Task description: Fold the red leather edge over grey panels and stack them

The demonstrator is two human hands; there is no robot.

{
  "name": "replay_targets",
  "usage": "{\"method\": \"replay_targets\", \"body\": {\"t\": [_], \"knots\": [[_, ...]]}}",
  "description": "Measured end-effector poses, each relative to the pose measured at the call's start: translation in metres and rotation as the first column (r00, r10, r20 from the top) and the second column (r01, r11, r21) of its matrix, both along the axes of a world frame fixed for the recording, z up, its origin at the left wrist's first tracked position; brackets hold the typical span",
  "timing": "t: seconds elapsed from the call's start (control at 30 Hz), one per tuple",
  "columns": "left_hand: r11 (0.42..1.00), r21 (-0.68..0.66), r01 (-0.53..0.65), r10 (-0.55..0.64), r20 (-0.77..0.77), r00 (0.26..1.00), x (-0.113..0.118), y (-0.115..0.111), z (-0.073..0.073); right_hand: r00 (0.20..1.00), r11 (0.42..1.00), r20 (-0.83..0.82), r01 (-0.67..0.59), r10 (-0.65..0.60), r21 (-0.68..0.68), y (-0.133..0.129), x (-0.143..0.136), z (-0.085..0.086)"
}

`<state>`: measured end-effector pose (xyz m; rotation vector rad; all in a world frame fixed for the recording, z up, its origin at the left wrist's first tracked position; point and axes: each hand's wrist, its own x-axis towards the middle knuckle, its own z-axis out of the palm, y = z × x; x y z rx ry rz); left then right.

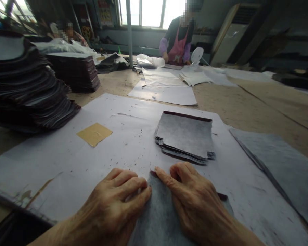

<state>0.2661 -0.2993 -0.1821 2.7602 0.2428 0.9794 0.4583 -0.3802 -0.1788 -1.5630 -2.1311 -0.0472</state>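
Note:
A grey sheet (160,213) with a dark red folded edge lies in front of me, partly covered by both hands. My left hand (115,201) is closed at the sheet's left edge, its thumb and curled fingers together there. On the sheet's far corner, the index fingertip of my right hand (195,194) presses the dark red strip (154,174); its other fingers are curled. A dark red edge (222,196) of grey material shows beyond the right hand. Just past my hands sits a small stack of grey pieces (186,133) with dark folded edges.
A white board (128,136) with dark scraps covers the table before me. On it lies a tan square (94,134). Tall stacks of dark sheets (23,89) stand left; more grey sheets (279,153) lie right. Across the table a person in a pink apron (179,44) stands near white papers (166,90).

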Motion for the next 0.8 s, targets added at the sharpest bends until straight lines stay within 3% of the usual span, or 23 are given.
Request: {"method": "replay_targets", "body": {"t": [0.43,0.8], "knots": [[0.994,0.109,-0.018,0.017,0.012,1.0,0.0015,0.003,-0.009,0.988,0.998,0.155,-0.004,-0.005,0.058,0.0008,-0.0014,-0.0046],[0.998,0.055,0.01,-0.009,-0.024,1.0,0.0,0.0025,-0.005,0.973,0.998,0.232,0.025,-0.01,-0.064,0.0022,-0.007,0.002]]}}
